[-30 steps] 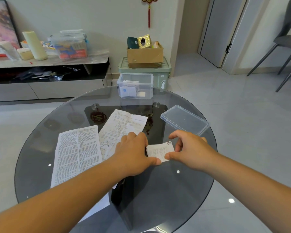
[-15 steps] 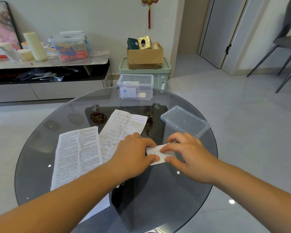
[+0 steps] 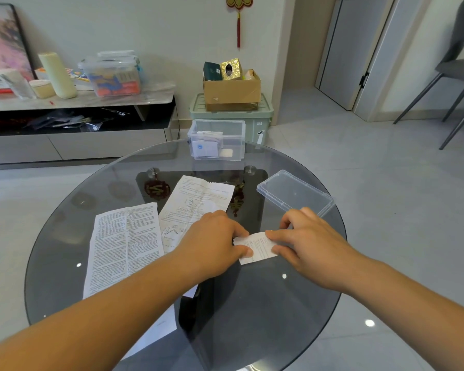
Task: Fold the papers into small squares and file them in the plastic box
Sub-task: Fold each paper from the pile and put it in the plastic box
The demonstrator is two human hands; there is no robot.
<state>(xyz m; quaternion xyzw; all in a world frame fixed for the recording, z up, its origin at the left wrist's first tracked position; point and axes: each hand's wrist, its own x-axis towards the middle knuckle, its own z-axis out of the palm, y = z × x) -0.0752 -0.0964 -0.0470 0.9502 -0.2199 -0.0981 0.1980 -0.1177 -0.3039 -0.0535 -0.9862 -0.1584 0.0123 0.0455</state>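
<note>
This is looking like the living room of a home. A low TV cabinet is running along the wall at the left, and a framed picture is leaning in the upper left corner near a clear tub of small stuff. A red knot charm is hanging at the top middle. Under it, a cardboard box is sitting on a green bin. A grey chair is standing at the upper right by a door. A round glass desk is filling the middle, with shiny floor tiles lying around it.
</note>
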